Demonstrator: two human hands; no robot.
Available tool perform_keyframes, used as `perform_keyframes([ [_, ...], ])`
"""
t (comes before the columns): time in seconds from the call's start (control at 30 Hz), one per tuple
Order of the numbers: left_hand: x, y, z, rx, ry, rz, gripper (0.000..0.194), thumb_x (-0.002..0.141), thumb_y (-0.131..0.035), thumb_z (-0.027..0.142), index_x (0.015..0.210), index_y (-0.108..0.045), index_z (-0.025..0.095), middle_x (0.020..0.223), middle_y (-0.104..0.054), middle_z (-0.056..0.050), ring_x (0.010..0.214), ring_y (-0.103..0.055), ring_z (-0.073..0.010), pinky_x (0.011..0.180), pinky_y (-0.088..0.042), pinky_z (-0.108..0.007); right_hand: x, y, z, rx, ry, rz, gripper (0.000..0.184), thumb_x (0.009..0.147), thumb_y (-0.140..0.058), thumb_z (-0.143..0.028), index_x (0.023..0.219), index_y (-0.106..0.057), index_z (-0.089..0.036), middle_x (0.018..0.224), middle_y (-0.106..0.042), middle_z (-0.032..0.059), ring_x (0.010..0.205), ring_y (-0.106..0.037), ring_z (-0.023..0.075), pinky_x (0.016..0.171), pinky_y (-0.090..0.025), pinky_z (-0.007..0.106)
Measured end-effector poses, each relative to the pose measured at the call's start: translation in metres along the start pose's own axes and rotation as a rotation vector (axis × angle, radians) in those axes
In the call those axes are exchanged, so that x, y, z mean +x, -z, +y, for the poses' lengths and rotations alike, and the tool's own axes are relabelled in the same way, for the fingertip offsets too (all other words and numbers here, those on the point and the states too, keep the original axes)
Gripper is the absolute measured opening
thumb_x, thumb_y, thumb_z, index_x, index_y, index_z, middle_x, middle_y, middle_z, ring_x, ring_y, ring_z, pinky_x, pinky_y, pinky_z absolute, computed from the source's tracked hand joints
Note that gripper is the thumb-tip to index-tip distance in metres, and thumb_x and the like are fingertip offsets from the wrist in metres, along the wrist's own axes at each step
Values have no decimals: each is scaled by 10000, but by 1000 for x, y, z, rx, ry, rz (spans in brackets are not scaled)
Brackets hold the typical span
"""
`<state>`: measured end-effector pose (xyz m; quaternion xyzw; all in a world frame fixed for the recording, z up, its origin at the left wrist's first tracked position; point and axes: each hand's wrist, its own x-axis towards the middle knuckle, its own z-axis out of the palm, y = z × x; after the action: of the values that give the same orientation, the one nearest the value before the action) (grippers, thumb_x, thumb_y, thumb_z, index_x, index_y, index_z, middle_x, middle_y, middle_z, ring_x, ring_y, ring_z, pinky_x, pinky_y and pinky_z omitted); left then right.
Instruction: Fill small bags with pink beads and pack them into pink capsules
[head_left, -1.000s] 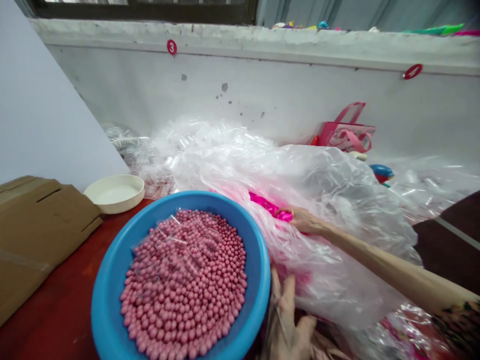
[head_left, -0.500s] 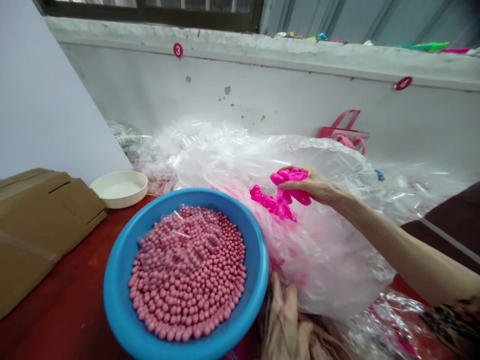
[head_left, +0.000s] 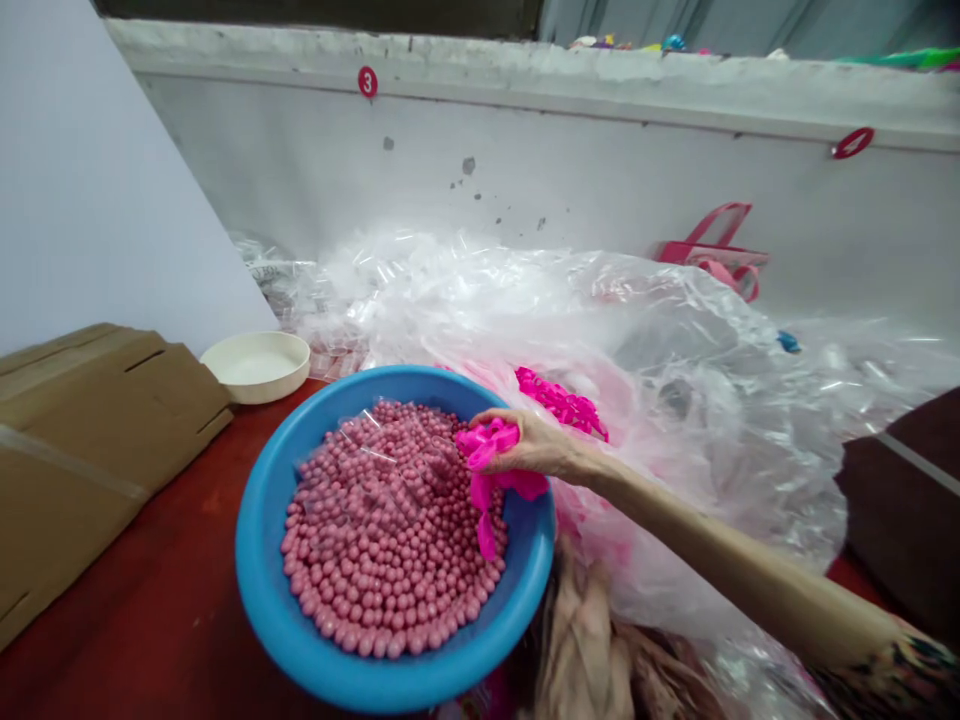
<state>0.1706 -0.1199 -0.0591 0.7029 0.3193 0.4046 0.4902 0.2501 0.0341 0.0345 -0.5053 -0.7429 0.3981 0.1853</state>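
Hands first: right hand (head_left: 525, 442) has fingers closed round a bunch of bright pink pieces (head_left: 489, 440), out over the tub. Left hand (head_left: 581, 640) is blurry, down beside the rim; can't tell from here if it's gripping anything. Huge heap of clear plastic (head_left: 697, 420) beyond both, blue tub (head_left: 390, 685) under the right, white dish (head_left: 256, 362) farther left, pink beads (head_left: 375, 570) below those fingers.
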Motion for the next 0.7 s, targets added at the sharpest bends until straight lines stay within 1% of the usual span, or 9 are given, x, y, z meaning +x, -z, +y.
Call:
perform_keyframes([
  [0.1,-1,3,3,6,8,-27,263,909,-531,292,1157,-571,214,1230,-571,-88,1005,-598,-219,843,-513,-423,1,-7,4,-118,7,-33,624,552,-797,-458,1067,-667,-130,884,-682,89,797,-614,253,674,-475,346],
  [0.17,-1,4,5,12,11,-42,263,910,-530,292,1159,-571,219,1240,-566,-88,1015,-594,-220,852,-508,-425,0,-10,4,-172,22,-23,615,531,-810,-445,1049,-688,-138,933,-691,108,875,-612,293,729,-465,368],
  [0.23,0,6,6,19,9,-48,260,910,-530,291,1156,-573,218,1235,-569,-88,1010,-596,-219,848,-511,-422,-1,-12,3,-190,33,-9,457,601,-770,-394,981,-715,-144,897,-709,94,844,-632,274,715,-469,345],
  [0.3,-1,7,6,29,5,-50,250,911,-529,292,1146,-578,222,1225,-575,-86,998,-600,-214,838,-516,-412,-4,-12,4,-186,43,26,229,688,-688,-314,842,-735,-151,792,-721,61,745,-650,226,671,-469,307],
  [0.33,-2,8,7,34,2,-50,246,911,-528,292,1141,-581,225,1221,-577,-84,995,-601,-212,834,-518,-407,-5,-11,4,-184,50,61,164,712,-651,-279,782,-732,-155,748,-719,46,707,-648,208,655,-464,292],
  [0.4,-4,9,9,48,-5,-50,235,911,-527,291,1132,-586,235,1219,-579,-81,994,-601,-208,832,-519,-396,-9,-6,2,-182,69,165,154,738,-599,-252,727,-718,-155,702,-708,35,672,-637,189,637,-450,281],
  [0.47,-7,10,11,68,-10,-49,227,911,-528,291,1125,-591,246,1220,-579,-78,997,-600,-207,830,-520,-390,-14,1,0,-177,88,285,190,759,-562,-270,747,-708,-149,719,-705,41,672,-626,185,627,-440,281],
  [0.53,-9,11,15,94,-14,-48,233,909,-532,289,1131,-587,240,1218,-580,-80,998,-600,-210,828,-520,-394,-17,7,-3,-171,106,366,214,765,-543,-287,747,-701,-144,717,-700,44,662,-616,179,612,-434,276],
  [0.7,-7,12,25,181,-18,-31,265,905,-540,287,1162,-572,231,1256,-556,-87,1040,-585,-224,864,-502,-417,-21,11,0,-192,157,335,171,723,-570,-263,665,-700,-167,606,-667,-1,565,-572,141,548,-406,245],
])
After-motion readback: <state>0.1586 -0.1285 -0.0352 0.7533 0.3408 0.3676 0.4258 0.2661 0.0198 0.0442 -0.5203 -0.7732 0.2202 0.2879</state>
